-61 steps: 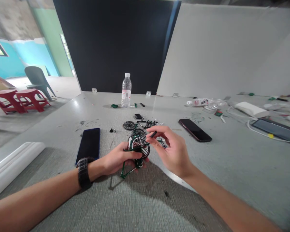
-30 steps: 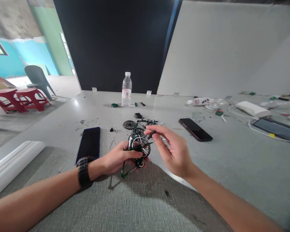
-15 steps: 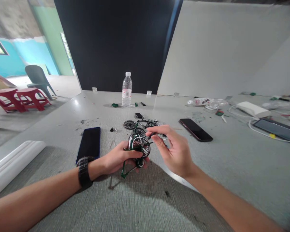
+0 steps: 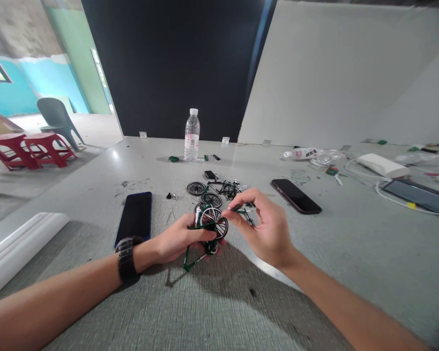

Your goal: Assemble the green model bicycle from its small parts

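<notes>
right hand down at the wheel

right hand has dropped, its pinched dark tool now tipped at the wheel of the green model bicycle, gripped by the left hand on the near table. fastening seems underway; next calls for steady aim. spare parts lie farther off.

Grey table carries a phone, bottle, loose wheels

Right hand lowered its tool to wheel.
</notes>
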Motion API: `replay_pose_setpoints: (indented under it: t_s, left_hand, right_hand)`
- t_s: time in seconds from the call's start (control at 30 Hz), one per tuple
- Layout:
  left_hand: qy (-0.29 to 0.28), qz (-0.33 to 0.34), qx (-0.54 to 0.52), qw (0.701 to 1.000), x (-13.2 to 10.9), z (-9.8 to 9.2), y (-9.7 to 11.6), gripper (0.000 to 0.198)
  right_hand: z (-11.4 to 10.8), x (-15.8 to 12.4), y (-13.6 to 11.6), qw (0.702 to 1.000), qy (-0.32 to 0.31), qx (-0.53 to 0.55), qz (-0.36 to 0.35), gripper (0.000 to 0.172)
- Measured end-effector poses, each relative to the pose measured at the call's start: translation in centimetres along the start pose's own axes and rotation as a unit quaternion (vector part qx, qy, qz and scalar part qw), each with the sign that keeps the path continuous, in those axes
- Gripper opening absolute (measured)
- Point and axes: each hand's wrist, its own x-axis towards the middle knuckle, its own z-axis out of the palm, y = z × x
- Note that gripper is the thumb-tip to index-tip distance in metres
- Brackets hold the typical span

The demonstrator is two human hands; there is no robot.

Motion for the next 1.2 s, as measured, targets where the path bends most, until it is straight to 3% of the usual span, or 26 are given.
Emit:
replay_pose_setpoints:
  t_s: [0.2,0.37,0.6,0.73,0.93,1.07,1.2]
  left_hand:
    - [-0.009,0.003,0.004,1.000,-0.01,-0.12,-0.16,0.027]
    - [-0.007,0.004,-0.011,1.000,0.07,-0.31,-0.38,0.026]
    - [-0.002,0.000,-0.012,1.000,0.08,-0.15,-0.20,0.026]
    - [0.000,0.004,-0.004,1.000,0.05,-0.03,-0.10,0.027]
    - [-0.004,0.007,0.009,1.000,-0.02,0.06,-0.11,0.029]
    - [0.058,0.087,0.069,0.992,0.07,0.05,-0.38,0.030]
    - [0.177,0.165,0.247,0.938,0.29,-0.15,-0.75,0.025]
  right_hand:
    - [-0.02,-0.08,0.13,0.999,0.001,0.028,-0.021,0.023]
    - [-0.14,0.00,-0.07,0.998,-0.041,0.014,-0.036,0.028]
    - [-0.27,0.10,0.22,0.999,-0.030,0.025,-0.002,0.006]
    - [-0.19,-0.02,0.54,1.000,-0.014,0.024,0.005,0.014]
    - [-0.26,0.11,0.18,0.997,-0.031,0.000,-0.068,0.023]
    - [-0.51,0.39,0.08,0.996,-0.043,-0.010,-0.084,0.025]
    - [-0.73,0.60,0.45,0.991,-0.008,-0.051,-0.126,0.019]
